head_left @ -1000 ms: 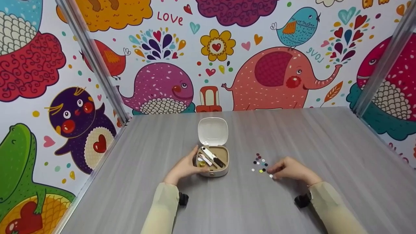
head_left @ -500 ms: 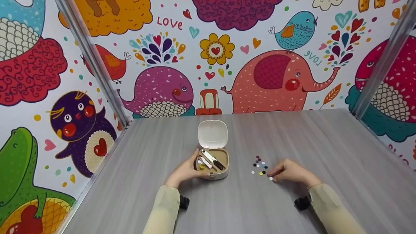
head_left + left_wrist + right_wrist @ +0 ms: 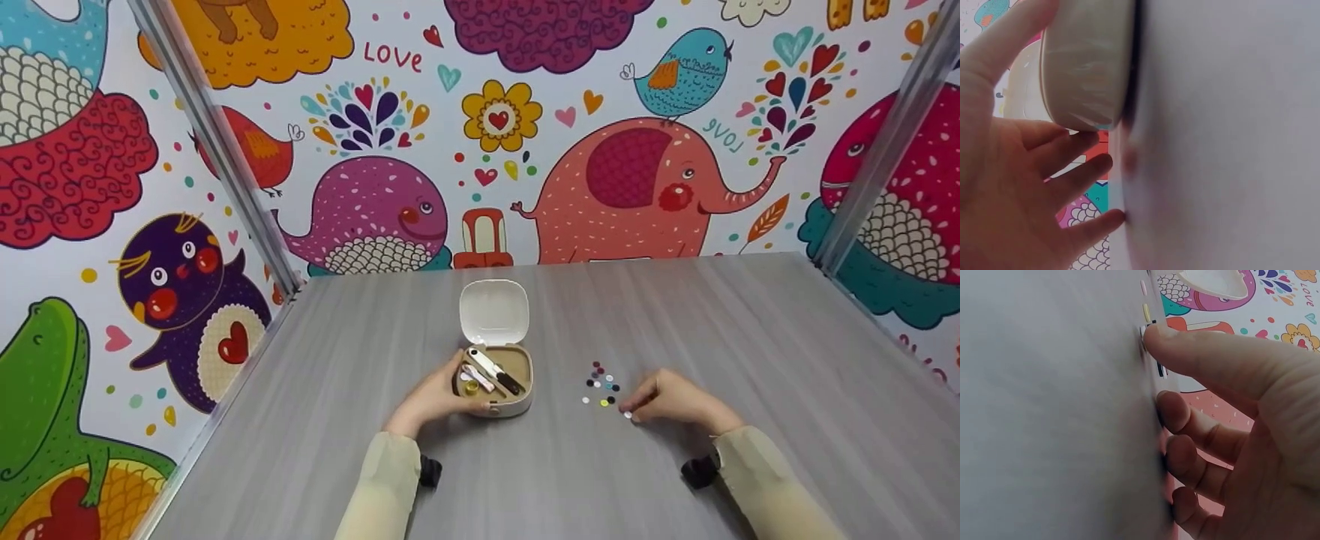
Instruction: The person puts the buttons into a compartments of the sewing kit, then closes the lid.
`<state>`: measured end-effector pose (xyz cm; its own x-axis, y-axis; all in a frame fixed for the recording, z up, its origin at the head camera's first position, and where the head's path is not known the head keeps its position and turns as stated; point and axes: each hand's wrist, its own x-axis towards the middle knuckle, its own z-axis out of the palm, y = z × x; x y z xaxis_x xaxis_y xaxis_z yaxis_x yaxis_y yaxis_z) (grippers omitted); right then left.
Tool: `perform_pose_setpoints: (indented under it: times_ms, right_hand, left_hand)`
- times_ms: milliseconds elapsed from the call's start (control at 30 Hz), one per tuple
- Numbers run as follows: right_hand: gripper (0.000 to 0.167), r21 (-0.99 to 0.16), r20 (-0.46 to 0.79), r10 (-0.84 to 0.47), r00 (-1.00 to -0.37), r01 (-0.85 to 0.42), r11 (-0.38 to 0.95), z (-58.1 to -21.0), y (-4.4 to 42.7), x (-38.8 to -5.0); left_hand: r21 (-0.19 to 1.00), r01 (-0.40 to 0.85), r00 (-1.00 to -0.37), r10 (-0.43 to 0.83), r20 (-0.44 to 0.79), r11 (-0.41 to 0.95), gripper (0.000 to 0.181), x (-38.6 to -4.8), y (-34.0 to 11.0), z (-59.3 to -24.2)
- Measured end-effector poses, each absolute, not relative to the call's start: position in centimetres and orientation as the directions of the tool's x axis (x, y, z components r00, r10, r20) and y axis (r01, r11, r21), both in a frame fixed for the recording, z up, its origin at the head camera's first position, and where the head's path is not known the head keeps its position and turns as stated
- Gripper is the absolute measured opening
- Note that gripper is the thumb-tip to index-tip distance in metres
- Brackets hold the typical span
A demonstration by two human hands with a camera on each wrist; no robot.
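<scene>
In the head view, a small cream box (image 3: 512, 409) stands on the table with its white lid (image 3: 493, 311) raised. My left hand (image 3: 431, 394) grips its left side, thumb along the front; in the left wrist view the other fingers spread behind. Inside lie a white-and-black tool (image 3: 491, 367), a slim white piece (image 3: 478, 377) and a gold-coloured ring-like piece (image 3: 471, 388). My right hand (image 3: 667, 397) rests at the table surface, its thumb touching a white button-like disc (image 3: 628, 415). In the right wrist view, the thumb (image 3: 1168, 346) and index finger (image 3: 1172, 410) are apart.
Several button-like discs, among them a yellow disc (image 3: 604, 403) and a dark red disc (image 3: 597, 365), lie loose between the box and my right hand. The grey table (image 3: 360, 322) meets patterned walls at the back and sides, with metal posts (image 3: 217, 142) at the corners.
The head view has tilted slightly, so the scene sits a little lower. Both hands keep nearly the same places, the left on the box and the right thumb at the white disc.
</scene>
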<state>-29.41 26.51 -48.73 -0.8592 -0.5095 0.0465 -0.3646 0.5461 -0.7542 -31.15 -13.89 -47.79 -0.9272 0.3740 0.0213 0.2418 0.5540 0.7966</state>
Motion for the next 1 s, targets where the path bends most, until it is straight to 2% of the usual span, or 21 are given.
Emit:
perform_pose_setpoints:
  times_ms: [667,1000]
  right_hand:
    - [0.013,-0.655,0.097,-0.503,-0.859,-0.436,0.618,-48.68,26.17,-29.26]
    - [0.009,-0.643,0.101,-0.478,-0.873,-0.424,0.638,-48.56,25.99,-29.2]
  left_hand:
    - [0.767,0.261,-0.927,0.375,0.029,0.586,0.111,-30.85,-12.99,-48.21]
    - [0.776,0.273,-0.922,0.385,0.042,0.568,0.111,-31.06,-13.01,-47.94]
